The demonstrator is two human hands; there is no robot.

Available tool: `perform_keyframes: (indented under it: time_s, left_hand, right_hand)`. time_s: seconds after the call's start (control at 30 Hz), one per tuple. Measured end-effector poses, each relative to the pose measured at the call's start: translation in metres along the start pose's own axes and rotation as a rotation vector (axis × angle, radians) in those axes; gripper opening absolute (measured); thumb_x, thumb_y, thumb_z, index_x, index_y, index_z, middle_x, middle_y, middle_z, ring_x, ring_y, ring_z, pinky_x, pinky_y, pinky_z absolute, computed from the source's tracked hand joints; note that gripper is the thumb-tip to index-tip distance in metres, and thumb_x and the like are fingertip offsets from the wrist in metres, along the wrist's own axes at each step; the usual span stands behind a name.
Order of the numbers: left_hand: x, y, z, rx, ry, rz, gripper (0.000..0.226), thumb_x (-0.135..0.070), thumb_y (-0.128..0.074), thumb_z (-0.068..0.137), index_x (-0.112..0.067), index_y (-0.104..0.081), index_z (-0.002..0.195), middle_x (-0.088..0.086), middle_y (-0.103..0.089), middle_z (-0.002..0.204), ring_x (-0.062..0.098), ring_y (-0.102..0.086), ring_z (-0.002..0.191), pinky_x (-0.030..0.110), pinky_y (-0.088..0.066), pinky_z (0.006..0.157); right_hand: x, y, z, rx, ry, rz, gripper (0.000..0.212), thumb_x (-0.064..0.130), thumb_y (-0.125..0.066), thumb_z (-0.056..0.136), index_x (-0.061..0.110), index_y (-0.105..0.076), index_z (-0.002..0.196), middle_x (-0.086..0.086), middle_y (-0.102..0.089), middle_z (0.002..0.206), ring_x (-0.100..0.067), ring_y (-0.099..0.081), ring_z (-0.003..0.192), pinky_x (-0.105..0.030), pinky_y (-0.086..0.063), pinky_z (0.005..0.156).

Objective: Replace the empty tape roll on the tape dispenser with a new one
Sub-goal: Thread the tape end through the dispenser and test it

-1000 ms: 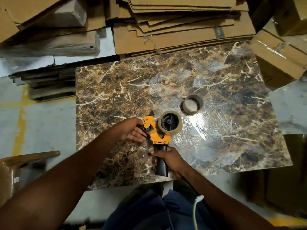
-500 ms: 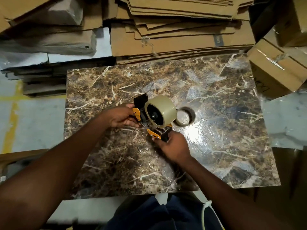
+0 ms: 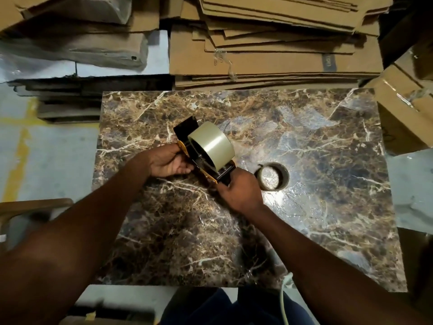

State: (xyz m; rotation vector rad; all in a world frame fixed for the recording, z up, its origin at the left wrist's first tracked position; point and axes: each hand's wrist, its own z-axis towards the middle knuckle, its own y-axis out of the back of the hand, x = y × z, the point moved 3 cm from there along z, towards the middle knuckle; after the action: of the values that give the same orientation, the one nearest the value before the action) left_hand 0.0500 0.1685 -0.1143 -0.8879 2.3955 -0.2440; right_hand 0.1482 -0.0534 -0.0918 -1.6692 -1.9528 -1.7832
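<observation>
We look down on a marble-patterned desk (image 3: 304, 207) where both hands work on the tape dispenser (image 3: 206, 165). The dispenser is tilted on its side, its black plate pointing away from us and its orange frame showing along the lower edge. A full roll of pale tape (image 3: 212, 143) sits mounted on its hub, above the desk near the middle. Our left hand (image 3: 167, 163) has its grip closed on the orange front end of the dispenser, fingers curled under it. Our right hand (image 3: 239, 187) has its grip wrapped around the black handle end, which is mostly hidden beneath the fingers. Just to the right of that hand, the empty tape core (image 3: 273, 175) lies flat on the desk, apart from the dispenser. Beyond the far edge of the desk lie stacks of flattened cardboard (image 3: 269, 55), and a taped carton (image 3: 403, 109) stands at the right.
</observation>
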Motion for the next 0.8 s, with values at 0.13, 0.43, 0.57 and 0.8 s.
perform_keyframes:
  time_s: [0.13,0.43,0.57,0.8]
  left_hand:
    - [0.005,-0.001,0.009,0.005,-0.042,-0.144,0.025,-0.009,-0.042,0.109,-0.006,-0.065,0.116,0.006,-0.074,0.079,0.012,-0.069,0.056,0.021,-0.058,0.051]
    - [0.01,-0.004,0.024,0.102,-0.005,-0.079,0.025,0.001,-0.046,0.106,-0.008,-0.068,0.115,0.006,-0.078,0.092,0.012,-0.074,0.073,0.02,-0.06,0.058]
    - [0.0,0.001,0.035,-0.004,-0.072,-0.013,0.026,0.004,-0.051,0.103,-0.01,-0.069,0.114,0.005,-0.073,0.092,0.009,-0.067,0.068,0.017,-0.053,0.052]
    - [-0.019,0.013,0.039,-0.359,-0.168,0.606,0.03,0.004,-0.057,0.097,-0.014,-0.072,0.079,0.002,-0.06,0.051,0.014,-0.049,0.043,0.022,-0.04,0.043]
  right_hand:
    - [-0.005,-0.003,0.0,-0.002,-0.001,0.013,0.032,0.039,-0.072,0.089,0.013,-0.061,0.074,0.003,-0.061,0.065,-0.015,-0.054,0.055,-0.024,-0.032,0.054]
    - [-0.003,0.0,0.007,-0.039,0.018,-0.01,0.039,0.034,-0.076,0.085,0.014,-0.05,0.063,-0.001,-0.05,0.062,-0.019,-0.046,0.054,-0.028,-0.025,0.051]
    - [-0.007,0.001,0.008,-0.052,-0.008,0.001,0.039,0.032,-0.075,0.086,0.015,-0.049,0.063,0.003,-0.046,0.062,-0.017,-0.043,0.054,-0.027,-0.025,0.055]
    - [-0.016,-0.002,-0.006,-0.011,-0.076,-0.037,0.034,0.041,-0.072,0.091,0.021,-0.051,0.073,0.01,-0.046,0.063,-0.005,-0.042,0.052,-0.025,-0.026,0.052]
